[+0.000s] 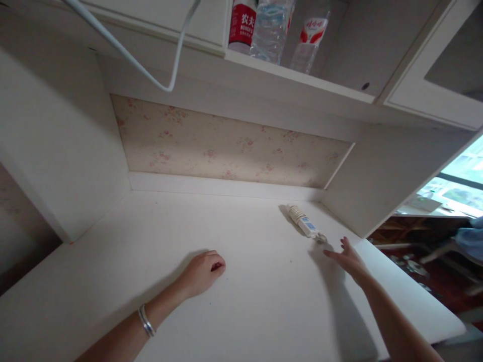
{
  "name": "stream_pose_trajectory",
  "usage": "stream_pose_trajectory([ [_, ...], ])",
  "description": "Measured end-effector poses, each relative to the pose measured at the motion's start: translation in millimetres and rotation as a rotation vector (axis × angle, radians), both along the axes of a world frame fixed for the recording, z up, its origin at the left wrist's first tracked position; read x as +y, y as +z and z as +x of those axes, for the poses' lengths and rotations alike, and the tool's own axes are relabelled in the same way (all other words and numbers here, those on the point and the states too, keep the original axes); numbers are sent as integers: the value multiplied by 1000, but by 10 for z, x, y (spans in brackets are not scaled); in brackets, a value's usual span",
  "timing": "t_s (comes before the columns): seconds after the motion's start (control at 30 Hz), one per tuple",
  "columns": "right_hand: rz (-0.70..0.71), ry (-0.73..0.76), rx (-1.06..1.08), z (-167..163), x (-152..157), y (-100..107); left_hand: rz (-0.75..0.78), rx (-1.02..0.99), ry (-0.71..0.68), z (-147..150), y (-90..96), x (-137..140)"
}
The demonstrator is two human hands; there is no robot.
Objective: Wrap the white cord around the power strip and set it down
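Observation:
A slim white object point(303, 221) lies near the back right of the white desktop. It has a ribbed round end, blue markings on its flat body and a small light-coloured bundle point(320, 238) at its near end; its exact kind I cannot tell. My right hand point(347, 258) hovers just to the right of that bundle, thumb and fingers apart, holding nothing. At the middle left, my left hand point(206, 272) rests on the desktop with curled fingers, and nothing shows in them. A silver bangle point(146, 321) circles my left wrist.
Above the desk runs a white shelf point(302, 80) with several plastic bottles point(271, 30). A pale bent rod or cable point(139, 75) hangs at upper left. White side panels point(64, 125) flank the desk. Beyond the right edge are a window point(460, 176) and a dark floor.

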State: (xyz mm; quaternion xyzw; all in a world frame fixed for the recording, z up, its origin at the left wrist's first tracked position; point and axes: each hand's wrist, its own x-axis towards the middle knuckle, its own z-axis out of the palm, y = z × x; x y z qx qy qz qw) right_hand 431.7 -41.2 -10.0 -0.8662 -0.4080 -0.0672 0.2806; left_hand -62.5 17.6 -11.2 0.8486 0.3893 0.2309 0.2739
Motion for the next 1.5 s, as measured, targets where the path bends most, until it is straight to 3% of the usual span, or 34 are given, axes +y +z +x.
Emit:
stream_pose_trajectory([
  [0.13,434,-28,46,-593,-201,115,20,4,15,25,-10,-3],
  [0.17,475,40,100,-836,-203,143,23,6,20,31,-14,-5],
  [0.3,263,574,348,-1998,-17,235,-8,-35,31,27,-28,-1],
  [0.43,-9,1014,400,-3023,330,243,-116,-196,90,-20,-58,50],
  [0.57,-15,1066,383,-3577,610,97,-186,-280,160,-73,-88,117],
  [0.77,25,1076,398,-3629,612,-77,-211,-245,112,-77,-100,114],
  [1.5,39,1107,437,-3579,566,-77,-161,-204,101,-74,-185,85],
])
